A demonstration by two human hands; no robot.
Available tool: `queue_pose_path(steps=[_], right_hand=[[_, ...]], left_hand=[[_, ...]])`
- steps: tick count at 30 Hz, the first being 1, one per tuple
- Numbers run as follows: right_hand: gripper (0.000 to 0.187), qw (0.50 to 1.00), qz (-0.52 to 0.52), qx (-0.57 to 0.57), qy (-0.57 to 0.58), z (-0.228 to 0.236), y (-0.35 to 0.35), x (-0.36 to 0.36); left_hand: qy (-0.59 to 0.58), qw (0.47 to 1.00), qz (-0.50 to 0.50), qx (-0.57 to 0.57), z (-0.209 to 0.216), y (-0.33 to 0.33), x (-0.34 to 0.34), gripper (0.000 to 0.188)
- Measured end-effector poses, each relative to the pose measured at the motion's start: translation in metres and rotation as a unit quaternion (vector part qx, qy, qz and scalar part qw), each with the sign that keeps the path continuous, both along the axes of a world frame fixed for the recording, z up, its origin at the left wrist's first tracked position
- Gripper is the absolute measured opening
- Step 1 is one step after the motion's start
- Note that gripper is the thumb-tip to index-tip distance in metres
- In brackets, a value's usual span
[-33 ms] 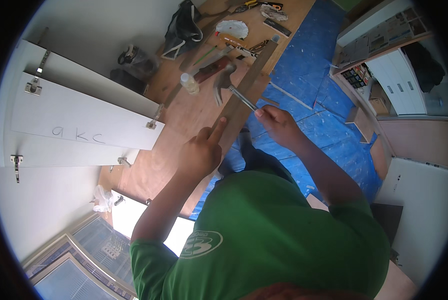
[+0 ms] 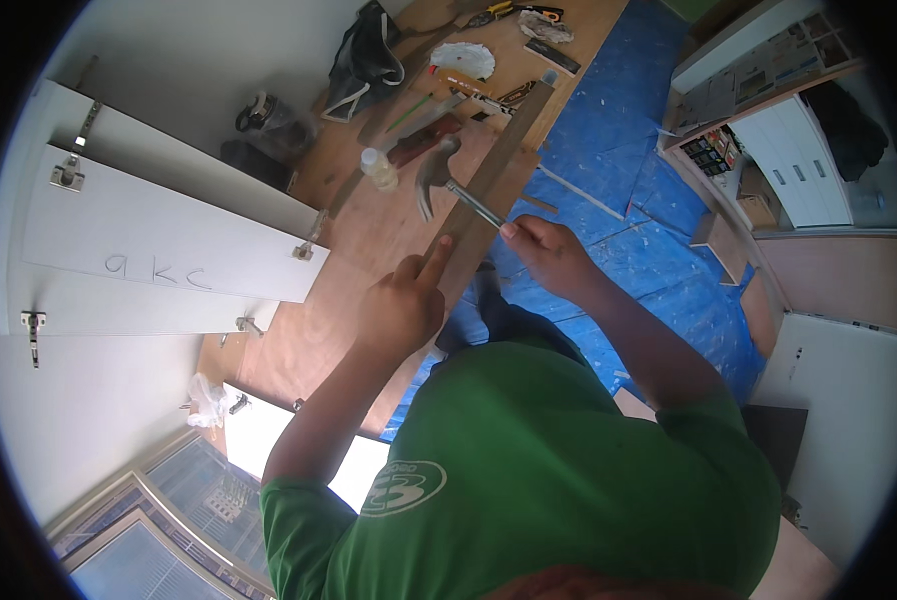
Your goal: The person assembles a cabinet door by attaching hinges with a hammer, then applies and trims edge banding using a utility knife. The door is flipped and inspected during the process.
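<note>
My right hand (image 2: 549, 255) is closed round the handle of a claw hammer (image 2: 477, 204). The metal head hangs over the bench beside a long brown wooden strip (image 2: 499, 160). On the near part of that strip lies my left hand (image 2: 401, 308), its index finger stretched along the wood and the others curled. The left thumb and whatever may be under the fingers are hidden. A hand plane with a reddish body (image 2: 424, 140) lies behind the hammer head. Left of it stands a small clear bottle with a white cap (image 2: 380, 169).
The plywood bench top (image 2: 314, 330) carries a dark bag (image 2: 366, 60), a white scalloped dish (image 2: 464, 60) and scattered tools toward its far end. White cabinet doors with hinges (image 2: 169, 220) stand on the left. Blue sheeting (image 2: 594, 150) covers the floor on the right.
My right hand and the hammer have shifted a little to the left, the head lower over the bench. My left hand has stayed in place on the strip.
</note>
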State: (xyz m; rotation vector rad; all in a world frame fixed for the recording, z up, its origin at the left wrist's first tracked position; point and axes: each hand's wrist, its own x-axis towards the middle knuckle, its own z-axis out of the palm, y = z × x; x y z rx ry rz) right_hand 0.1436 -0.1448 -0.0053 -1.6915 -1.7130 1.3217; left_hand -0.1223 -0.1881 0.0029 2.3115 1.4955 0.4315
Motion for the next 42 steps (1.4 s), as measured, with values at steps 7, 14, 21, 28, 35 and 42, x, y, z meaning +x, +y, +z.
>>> queue_pose_path(steps=[7, 14, 21, 28, 35, 42], right_hand=[[0.045, 0.996, 0.030, 0.081, -0.029, 0.000, -0.002, -0.038], [0.051, 0.993, 0.050, 0.062, -0.085, 0.006, 0.013, -0.030], [0.053, 0.991, 0.023, 0.071, -0.109, 0.007, 0.078, 0.013], [0.058, 0.987, -0.019, 0.075, -0.141, -0.002, 0.129, 0.047], [0.062, 0.981, -0.051, 0.087, -0.164, -0.010, 0.162, 0.075], [0.066, 0.985, -0.064, 0.076, -0.141, -0.010, 0.167, 0.079]], left_hand=[[-0.051, 0.997, 0.050, -0.022, -0.004, 0.001, -0.004, 0.060], [-0.038, 0.980, 0.038, -0.190, -0.005, 0.015, 0.002, 0.061], [-0.048, 0.978, 0.034, -0.199, -0.003, 0.017, 0.004, 0.065], [-0.013, 0.966, 0.033, -0.255, 0.011, 0.028, 0.000, 0.079], [-0.037, 0.974, 0.029, -0.220, 0.008, 0.025, 0.000, 0.073], [-0.037, 0.977, 0.023, -0.207, 0.006, 0.023, 0.001, 0.069]])
